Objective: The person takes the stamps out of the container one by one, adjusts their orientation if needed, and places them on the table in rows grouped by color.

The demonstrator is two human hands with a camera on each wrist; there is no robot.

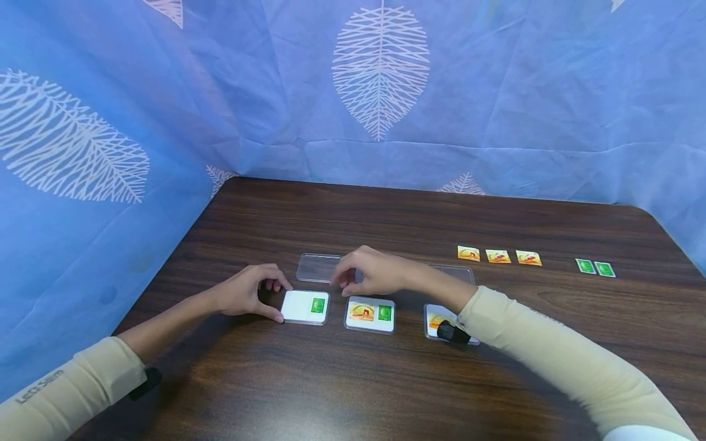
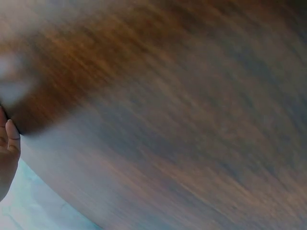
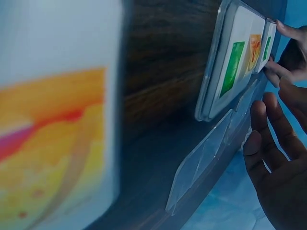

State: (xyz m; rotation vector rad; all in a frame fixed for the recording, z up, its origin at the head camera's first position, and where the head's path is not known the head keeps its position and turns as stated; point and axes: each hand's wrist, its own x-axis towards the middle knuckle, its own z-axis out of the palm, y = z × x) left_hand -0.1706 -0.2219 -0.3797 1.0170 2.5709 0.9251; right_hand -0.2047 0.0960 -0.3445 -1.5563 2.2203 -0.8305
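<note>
Three shallow clear plastic cases with white cards lie in a row on the table. The left case (image 1: pixel 305 307) bears one green stamp (image 1: pixel 318 305). At its left end, my left hand (image 1: pixel 248 293) holds it, the thumb at the near corner and a fingertip at the far corner. The middle case (image 1: pixel 370 314) has an orange-yellow stamp (image 1: pixel 362 312) beside a green one. My right hand (image 1: pixel 377 271) hovers behind the left and middle cases, fingers loosely bent, nothing in them in the right wrist view. Its forearm partly covers the right case (image 1: pixel 433 320), where an orange-yellow stamp shows.
Behind the row lie clear plastic lids, one at the left (image 1: pixel 317 267) and another partly under the right arm (image 1: pixel 456 274). Farther back right are three orange-yellow stamps (image 1: pixel 499 256) and two green stamps (image 1: pixel 595 267). A blue leaf-print cloth (image 1: pixel 485 79) hangs behind the table.
</note>
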